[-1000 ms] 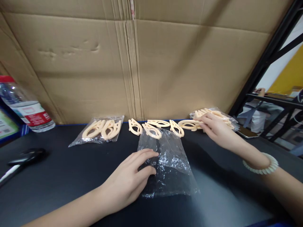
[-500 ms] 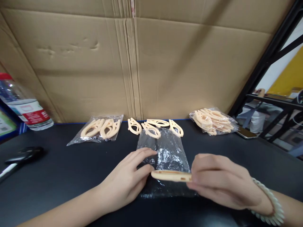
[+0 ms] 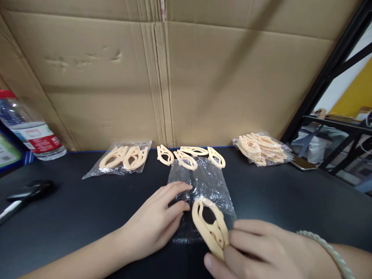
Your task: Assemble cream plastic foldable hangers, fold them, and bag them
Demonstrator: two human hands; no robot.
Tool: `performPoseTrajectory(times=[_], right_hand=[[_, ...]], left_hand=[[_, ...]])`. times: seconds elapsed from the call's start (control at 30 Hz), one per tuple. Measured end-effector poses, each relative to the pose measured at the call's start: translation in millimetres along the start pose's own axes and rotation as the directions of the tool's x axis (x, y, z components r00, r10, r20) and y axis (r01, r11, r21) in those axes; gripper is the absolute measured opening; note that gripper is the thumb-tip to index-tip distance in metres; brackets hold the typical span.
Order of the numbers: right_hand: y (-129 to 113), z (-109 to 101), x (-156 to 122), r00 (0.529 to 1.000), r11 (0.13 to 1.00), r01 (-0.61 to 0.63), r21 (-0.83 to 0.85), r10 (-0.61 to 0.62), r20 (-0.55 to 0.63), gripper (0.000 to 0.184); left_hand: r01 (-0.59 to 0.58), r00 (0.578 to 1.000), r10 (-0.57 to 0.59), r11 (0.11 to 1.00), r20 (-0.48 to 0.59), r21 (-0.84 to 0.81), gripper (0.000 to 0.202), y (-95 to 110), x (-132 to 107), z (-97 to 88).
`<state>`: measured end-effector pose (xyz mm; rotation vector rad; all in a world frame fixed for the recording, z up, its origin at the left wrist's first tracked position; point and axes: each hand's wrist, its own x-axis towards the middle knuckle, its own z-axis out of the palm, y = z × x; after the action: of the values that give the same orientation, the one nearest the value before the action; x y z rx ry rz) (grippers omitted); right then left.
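Pinning clear plastic bag (image 3: 209,185) flat on black tabletop (image 3: 87,209) with left hand (image 3: 157,221), lower centre of frame: fingers spread, palm down, gripping nothing, likely to stop the film sliding. Pinching one beige plastic clip (image 3: 209,224) in right hand (image 3: 255,252), bottom right: fingers closed on its near end, looped end tilted up-left over bag's near edge. Looks aimed at the bag mouth, though can't tell where that is. Behind bag, mid-frame: row of loose clips (image 3: 190,155), within reach. Left of those, filled bag (image 3: 122,158); to their right, bulk bag of clips (image 3: 261,149) against cardboard wall (image 3: 186,77). Water bottle (image 3: 29,133) at far left.
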<state>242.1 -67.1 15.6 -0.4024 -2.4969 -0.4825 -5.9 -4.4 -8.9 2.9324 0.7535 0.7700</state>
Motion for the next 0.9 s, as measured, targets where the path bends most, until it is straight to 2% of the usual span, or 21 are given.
performPoseTrajectory(times=[0.1, 0.23, 0.37, 0.5, 0.63, 0.7, 0.8, 0.87, 0.9], right_hand=[[8, -2, 1, 0.994, 0.996, 0.046, -0.072, -0.038, 0.107, 0.022], [18, 10, -4, 0.975, 0.983, -0.047, -0.178, 0.084, 0.207, 0.021], [23, 19, -6, 0.976, 0.958, -0.072, -0.276, 0.125, 0.179, 0.023], [27, 18, -5, 0.977, 0.941, -0.082, -0.329, 0.14, 0.158, 0.032], [30, 19, -6, 0.975, 0.921, -0.111, -0.374, 0.174, 0.138, 0.032], [31, 19, -6, 0.972, 0.934, -0.143, -0.326, 0.194, 0.129, 0.028], [37, 16, -5, 0.96, 0.96, -0.279, -0.012, 0.279, 0.018, 0.018], [48, 13, -7, 0.913, 0.908, -0.364, 0.209, 0.392, -0.112, 0.017], [57, 12, -10, 0.877, 0.878, -0.4, 0.263, 0.45, -0.169, 0.017]], left_hand=[[-0.012, 1.0, 0.012, 1.0, 0.004, 0.005, 0.027, -1, 0, -0.7], [-0.017, 1.0, 0.017, 1.0, 0.021, 0.009, 0.028, 0, 0, -1.4], [-0.031, 0.999, 0.03, 0.999, 0.026, 0.015, 0.028, 0, 0, -1.1], [-0.033, 0.999, 0.032, 0.999, 0.03, 0.013, 0.028, -1, -1, -0.2], [-0.034, 0.999, 0.034, 0.999, 0.043, 0.014, 0.028, -1, -2, 0.4], [-0.041, 0.998, 0.041, 0.999, 0.046, 0.013, 0.027, -1, -2, 0.8], [-0.052, 0.998, 0.052, 0.999, 0.047, 0.007, 0.026, -1, -3, 1.4], [-0.053, 0.997, 0.053, 0.999, 0.054, 0.003, 0.026, -1, -4, 2.0], [-0.053, 0.997, 0.053, 0.999, 0.058, 0.001, 0.026, -1, -4, 2.3]])
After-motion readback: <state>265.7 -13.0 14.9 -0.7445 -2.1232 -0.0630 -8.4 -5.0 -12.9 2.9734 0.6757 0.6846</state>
